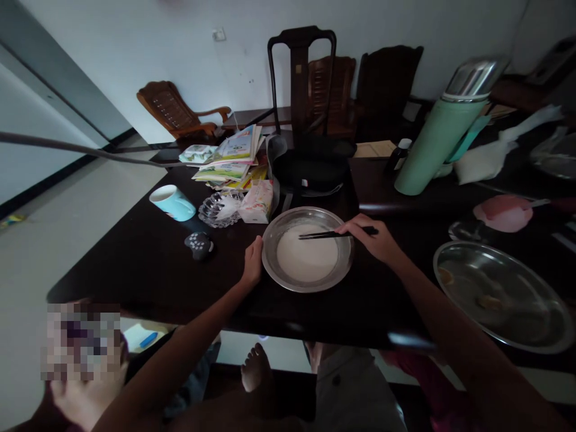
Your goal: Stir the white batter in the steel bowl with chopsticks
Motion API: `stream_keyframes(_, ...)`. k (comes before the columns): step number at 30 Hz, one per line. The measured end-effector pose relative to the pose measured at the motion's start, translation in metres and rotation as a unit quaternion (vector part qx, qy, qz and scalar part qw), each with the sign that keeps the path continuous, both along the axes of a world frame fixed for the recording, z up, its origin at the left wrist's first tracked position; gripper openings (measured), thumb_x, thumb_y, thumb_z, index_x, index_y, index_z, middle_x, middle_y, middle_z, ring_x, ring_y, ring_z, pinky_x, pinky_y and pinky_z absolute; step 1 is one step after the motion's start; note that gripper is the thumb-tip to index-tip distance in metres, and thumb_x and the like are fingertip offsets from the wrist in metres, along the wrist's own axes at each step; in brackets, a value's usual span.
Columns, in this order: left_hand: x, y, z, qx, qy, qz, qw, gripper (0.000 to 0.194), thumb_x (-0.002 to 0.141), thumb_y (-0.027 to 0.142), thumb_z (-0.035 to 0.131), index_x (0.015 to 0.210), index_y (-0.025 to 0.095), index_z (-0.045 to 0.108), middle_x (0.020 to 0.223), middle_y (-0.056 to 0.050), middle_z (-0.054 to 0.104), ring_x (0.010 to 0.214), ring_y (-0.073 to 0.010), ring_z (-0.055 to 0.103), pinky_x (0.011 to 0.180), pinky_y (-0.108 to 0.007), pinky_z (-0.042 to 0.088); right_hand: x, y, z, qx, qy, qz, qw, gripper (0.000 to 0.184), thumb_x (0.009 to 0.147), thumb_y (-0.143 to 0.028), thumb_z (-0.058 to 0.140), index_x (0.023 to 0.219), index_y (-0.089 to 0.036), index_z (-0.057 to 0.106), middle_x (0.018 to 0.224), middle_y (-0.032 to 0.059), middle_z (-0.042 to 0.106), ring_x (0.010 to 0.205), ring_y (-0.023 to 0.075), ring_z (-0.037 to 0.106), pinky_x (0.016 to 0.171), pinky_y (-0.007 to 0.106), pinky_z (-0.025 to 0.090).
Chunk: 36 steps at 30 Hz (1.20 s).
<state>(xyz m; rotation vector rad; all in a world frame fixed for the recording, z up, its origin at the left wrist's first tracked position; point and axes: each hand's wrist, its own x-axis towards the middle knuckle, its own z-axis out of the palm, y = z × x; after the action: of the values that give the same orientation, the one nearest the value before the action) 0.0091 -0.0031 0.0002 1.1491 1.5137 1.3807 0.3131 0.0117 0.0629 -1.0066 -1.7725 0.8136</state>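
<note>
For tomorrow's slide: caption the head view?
Black chopsticks in right-hand grip over a metal bowl of whitish mixture; left-hand grip at its rim.

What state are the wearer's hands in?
Left hand: open, against the side of the metal bowl.
Right hand: closed, holding black chopsticks over the bowl.

Chopsticks (315, 236), centre: partly hidden from me by the right hand (371, 239). Person (87, 393), eight o'clock: head (83, 342) pixelated. Right arm (463, 336), four o'clock: cut off by bottom edge. Tray (517, 280), four o'clock: scraps (490, 302) too dim for me to identify. Bottle (396, 159), two o'clock: partly behind flask (441, 141).
</note>
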Motion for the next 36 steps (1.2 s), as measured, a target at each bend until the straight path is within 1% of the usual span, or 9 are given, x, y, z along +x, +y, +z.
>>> stream_keyframes(3,-0.002,0.0,-0.002,-0.003,0.004,-0.005,1.0,0.055,0.079,0.068,0.055,0.055,0.02,0.045,0.055,0.004,0.041,0.055,-0.0111,0.036,0.05,-0.024,0.032,0.002,0.009,0.005,-0.003,0.055,-0.066,0.996,0.043,0.092,-0.053,0.052,0.069,-0.023,0.071,0.074,0.0037,0.074,0.075,0.0185,0.067,0.08,0.034,0.051)
stream_keyframes(6,-0.003,0.0,-0.002,-0.004,0.003,-0.011,1.0,0.055,0.079,0.069,0.055,0.057,0.019,0.047,0.056,0.003,0.044,0.056,-0.0111,0.036,0.05,-0.024,0.033,0.001,0.013,-0.001,-0.049,0.11,-0.05,0.991,0.046,0.089,-0.06,0.053,0.069,-0.022,0.069,0.062,0.0027,0.071,0.063,0.018,0.066,0.069,0.033,0.053)
stream_keyframes(9,-0.004,0.0,-0.003,-0.006,0.006,-0.009,1.0,0.056,0.078,0.07,0.055,0.057,0.019,0.046,0.056,0.004,0.042,0.056,-0.0111,0.035,0.051,-0.025,0.034,0.0,0.011,-0.013,-0.07,0.093,-0.005,0.993,0.043,0.089,-0.057,0.055,0.072,-0.021,0.072,0.069,0.0029,0.073,0.07,0.0181,0.068,0.073,0.032,0.054)
stream_keyframes(12,-0.003,0.0,-0.002,-0.012,0.006,-0.003,1.0,0.057,0.076,0.073,0.055,0.057,0.02,0.046,0.056,0.004,0.042,0.056,-0.0113,0.035,0.051,-0.025,0.033,0.005,0.009,-0.025,-0.039,0.084,-0.046,0.995,0.04,0.089,-0.053,0.057,0.072,-0.021,0.073,0.078,0.0042,0.075,0.08,0.0188,0.069,0.079,0.032,0.052)
stream_keyframes(17,-0.001,-0.001,0.001,-0.028,-0.002,-0.004,1.0,0.056,0.076,0.071,0.056,0.056,0.02,0.046,0.055,0.004,0.041,0.055,-0.0117,0.035,0.049,-0.026,0.033,0.012,0.006,-0.031,-0.077,0.176,-0.1,0.976,0.043,0.09,-0.055,0.053,0.072,-0.02,0.07,0.056,0.0025,0.067,0.056,0.0181,0.065,0.06,0.031,0.052)
stream_keyframes(21,-0.001,-0.001,0.001,-0.022,0.003,0.002,1.0,0.056,0.074,0.072,0.057,0.056,0.021,0.045,0.055,0.004,0.041,0.055,-0.0117,0.034,0.049,-0.026,0.033,0.007,0.003,-0.027,-0.059,0.094,-0.014,0.994,0.037,0.092,-0.049,0.054,0.074,-0.022,0.074,0.075,0.0038,0.074,0.077,0.0189,0.069,0.077,0.033,0.054)
stream_keyframes(27,-0.003,-0.001,0.002,-0.026,0.015,-0.003,1.0,0.056,0.075,0.073,0.056,0.056,0.021,0.046,0.056,0.003,0.043,0.056,-0.0122,0.035,0.051,-0.026,0.035,0.012,0.005,-0.031,-0.056,0.163,-0.115,0.978,0.039,0.092,-0.052,0.053,0.074,-0.022,0.072,0.062,0.0023,0.069,0.062,0.018,0.066,0.064,0.032,0.052)
stream_keyframes(33,-0.004,-0.001,0.003,-0.025,0.02,0.013,0.999,0.058,0.074,0.076,0.055,0.056,0.021,0.045,0.057,0.004,0.042,0.057,-0.0123,0.035,0.054,-0.027,0.036,0.008,0.003,-0.031,-0.048,0.085,0.007,0.995,0.032,0.092,-0.046,0.056,0.081,-0.023,0.075,0.077,0.0034,0.075,0.08,0.0199,0.069,0.078,0.034,0.053)
stream_keyframes(36,-0.005,-0.001,0.0,-0.035,0.014,0.008,0.999,0.058,0.075,0.076,0.054,0.058,0.021,0.047,0.058,0.003,0.043,0.058,-0.0124,0.036,0.054,-0.027,0.036,0.013,0.004,-0.032,-0.024,0.105,-0.067,0.992,0.034,0.092,-0.047,0.055,0.078,-0.023,0.075,0.074,0.0035,0.073,0.074,0.0193,0.068,0.074,0.035,0.052)
